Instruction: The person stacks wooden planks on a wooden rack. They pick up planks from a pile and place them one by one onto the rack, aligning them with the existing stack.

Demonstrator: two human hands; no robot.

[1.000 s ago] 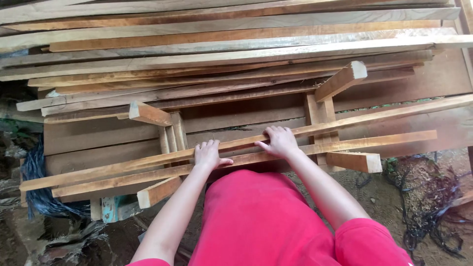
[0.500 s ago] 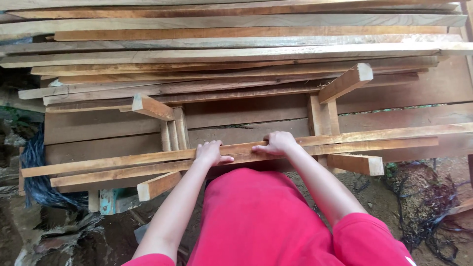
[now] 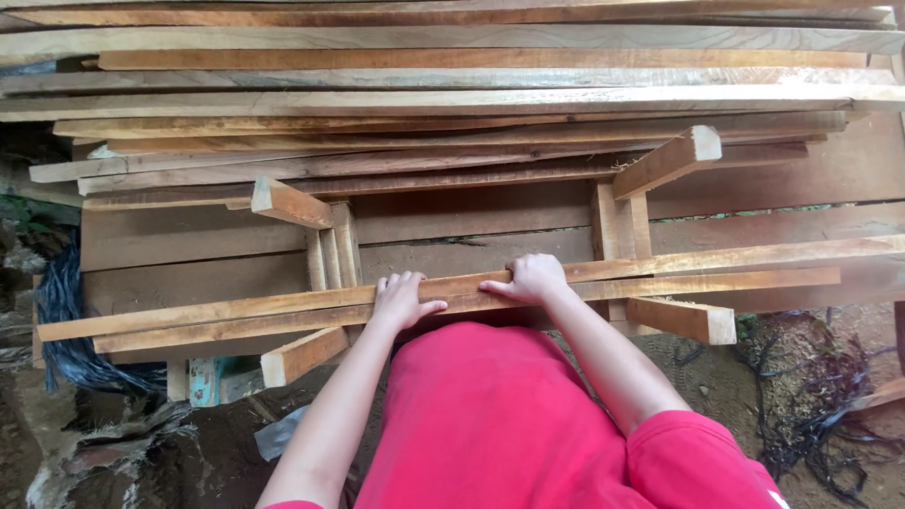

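**Two hands on paired wooden strips, lumber stack behind**

Left hand [image 3: 403,300]: lies palm down across two long thin strips, fingers spread over the far strip [image 3: 660,262], thumb out along the near strip [image 3: 716,281]. It presses flat on the wood; whether the fingers curl over the far edge cannot be told.

Right hand [image 3: 534,277]: just beside the left hand, farther along the same strips. Fingers bend over the far strip's top edge and the heel sits on the near strip, a loose clasp and not a full fist.

Strips: two pale, narrow lengths, side by side and touching or nearly so beneath the hands. They run well past both hands, out to the left and out to the right, with a slight slant.

Supports: the strips rest on two short cross blocks. The left block [image 3: 302,354] pokes out below and left of the left hand. The right block [image 3: 683,319] pokes out below and right of the right hand.

Upper blocks: a further short block [image 3: 289,203] sits above the left hand, another [image 3: 671,160] above and right of the right hand, each on narrow uprights [image 3: 332,254].

Stack [image 3: 452,104]: many long boards and strips laid flat, beyond both hands, filling the upper view.

Boards [image 3: 198,240]: broad darker planks between the stack and the held strips.

Shirt [image 3: 490,424]: red, directly beneath the hands.

Ground [image 3: 811,396]: dark earth with tangled cord to the right; blue-black sheeting [image 3: 66,320] far left of the hands.
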